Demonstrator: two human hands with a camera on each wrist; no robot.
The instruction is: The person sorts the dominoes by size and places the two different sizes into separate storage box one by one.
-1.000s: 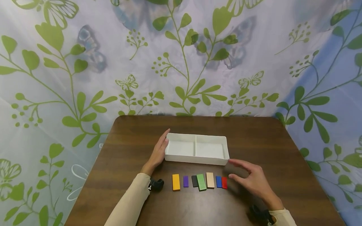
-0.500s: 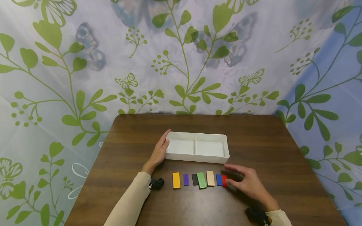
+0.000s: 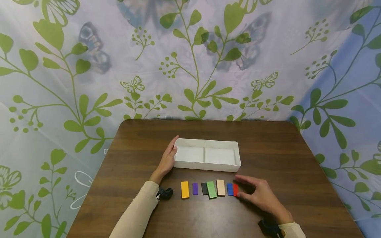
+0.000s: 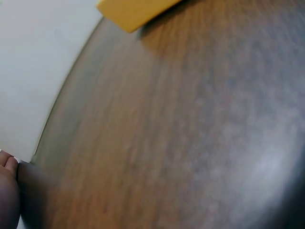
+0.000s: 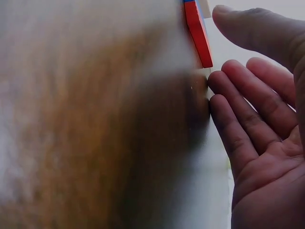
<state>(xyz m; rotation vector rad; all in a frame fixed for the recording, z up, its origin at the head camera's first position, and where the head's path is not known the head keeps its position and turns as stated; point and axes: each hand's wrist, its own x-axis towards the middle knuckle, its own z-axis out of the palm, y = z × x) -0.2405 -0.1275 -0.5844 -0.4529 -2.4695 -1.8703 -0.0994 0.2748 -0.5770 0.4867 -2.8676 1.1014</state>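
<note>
A white two-compartment tray [image 3: 207,165] sits in the middle of the table. My left hand [image 3: 166,162] lies against the tray's left end, fingers fairly straight along the outer wall and thumb at the rim. My right hand [image 3: 262,195] reaches in from the right, thumb and fingers spread apart with nothing between them. Its thumb tip is right beside a small red block [image 3: 235,190], which also shows in the right wrist view as a red block [image 5: 198,36] next to the thumb [image 5: 257,28]. A blue block [image 3: 230,189] lies against the red one's left side.
In the same row lie a yellow block [image 3: 185,190], a purple block [image 3: 195,189], a black block [image 3: 204,188], a green block [image 3: 211,189] and a tan block [image 3: 221,188]. Behind the brown table [image 3: 268,142] hangs a leaf-patterned cloth [image 3: 143,66].
My right hand has moved left and slightly down, from the tray's right front corner to the red block. The left hand keeps its place on the tray.
</note>
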